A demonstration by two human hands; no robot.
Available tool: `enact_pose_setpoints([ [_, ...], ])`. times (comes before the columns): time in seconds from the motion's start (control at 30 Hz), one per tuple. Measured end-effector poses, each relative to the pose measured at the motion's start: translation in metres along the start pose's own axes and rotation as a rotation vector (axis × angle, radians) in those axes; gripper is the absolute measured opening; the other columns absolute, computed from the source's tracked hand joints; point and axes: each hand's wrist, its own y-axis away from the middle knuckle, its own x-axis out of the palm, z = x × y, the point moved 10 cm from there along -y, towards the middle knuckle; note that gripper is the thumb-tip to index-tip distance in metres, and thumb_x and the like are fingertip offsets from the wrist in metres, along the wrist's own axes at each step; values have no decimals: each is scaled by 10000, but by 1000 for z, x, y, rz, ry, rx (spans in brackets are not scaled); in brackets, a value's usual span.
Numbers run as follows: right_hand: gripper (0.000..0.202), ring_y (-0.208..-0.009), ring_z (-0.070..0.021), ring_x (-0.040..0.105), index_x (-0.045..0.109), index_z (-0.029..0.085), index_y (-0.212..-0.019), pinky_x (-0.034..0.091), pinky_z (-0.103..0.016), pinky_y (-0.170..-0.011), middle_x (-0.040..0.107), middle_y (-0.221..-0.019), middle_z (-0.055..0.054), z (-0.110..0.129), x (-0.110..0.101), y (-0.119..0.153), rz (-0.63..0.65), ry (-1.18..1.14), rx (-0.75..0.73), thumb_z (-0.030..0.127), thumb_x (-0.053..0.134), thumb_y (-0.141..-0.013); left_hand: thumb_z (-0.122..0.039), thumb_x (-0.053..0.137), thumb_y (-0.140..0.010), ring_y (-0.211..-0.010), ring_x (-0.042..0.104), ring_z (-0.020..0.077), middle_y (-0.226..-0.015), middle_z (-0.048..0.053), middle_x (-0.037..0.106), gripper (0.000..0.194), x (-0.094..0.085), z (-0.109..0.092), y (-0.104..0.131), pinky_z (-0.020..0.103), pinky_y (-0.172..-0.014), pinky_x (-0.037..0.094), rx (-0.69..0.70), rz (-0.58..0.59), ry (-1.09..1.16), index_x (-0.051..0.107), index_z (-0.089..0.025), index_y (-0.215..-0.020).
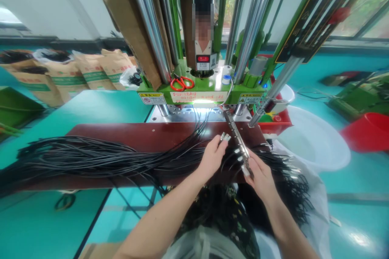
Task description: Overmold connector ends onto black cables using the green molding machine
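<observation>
My left hand [212, 157] pinches the metal-tipped ends of a few black cables [225, 137] above a dark red board [146, 135]. My right hand [261, 174] grips the near end of a long narrow metal fixture bar [237, 135], which slants away toward the green machine. Several cable connectors sit along the bar. A thick bundle of black cables [85, 158] trails left across the board from my hands. More cables with metal tips [285, 170] lie heaped by my right wrist.
A green press machine [200, 89] with chrome columns stands right behind the board; red scissors [181, 83] lie on its base. A white basin [316, 141] and a red basin [369, 129] sit at right. Brown sacks [75, 75] line the back left.
</observation>
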Motion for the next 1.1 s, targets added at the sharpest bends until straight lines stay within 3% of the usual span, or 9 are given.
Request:
enact_pose_setpoints([
  [0.13, 430, -429, -41, 317, 577, 280, -1133, 260, -144, -354, 447, -570, 39, -2, 0, 0, 14, -10, 24, 480, 597, -754, -356, 517, -772, -471, 300, 54, -518, -70, 367, 232, 1, -9, 0, 186, -474, 264, 116, 19, -160, 453, -163, -659],
  [0.37, 461, -468, -52, 382, 574, 281, -1141, 305, -147, -374, 491, -636, 19, -6, -1, 1, 7, -3, 64, 493, 615, -733, -339, 533, -764, -445, 290, 47, -490, -78, 349, 217, 0, -2, 1, 187, -466, 255, 101, 26, -113, 467, -161, -658],
  [0.5, 499, -446, -49, 369, 575, 257, -1149, 274, -149, -342, 510, -661, 5, 1, 4, 1, 25, 18, 6, 505, 621, -719, -358, 556, -748, -431, 293, 41, -488, -76, 358, 237, -2, -1, 1, 182, -442, 245, 93, 6, -104, 476, -157, -651],
  [0.77, 539, -431, -50, 339, 533, 258, -1188, 261, -153, -342, 470, -614, 27, 3, 5, 1, 33, 0, 36, 510, 615, -719, -446, 579, -729, -355, 164, 18, -436, -107, 235, 307, 14, 17, 12, 168, -352, 98, -229, 167, 327, 496, -151, -715],
  [0.97, 537, -447, -50, 361, 501, 287, -1180, 252, -136, -359, 489, -642, 35, 9, 9, 1, -17, 0, 105, 513, 612, -706, -430, 591, -743, -345, 143, 14, -424, -113, 225, 297, 15, 19, 16, 158, -330, 101, -284, 250, 546, 483, -153, -736],
  [1.1, 366, -495, -60, 438, 525, 244, -1074, 332, -142, -407, 543, -725, 14, 18, 10, -5, -17, 138, 132, 430, 552, -760, -394, 610, -740, -347, 159, 16, -418, -111, 232, 275, 8, 10, 17, 153, -331, 103, -240, 240, 622, 472, -155, -739],
])
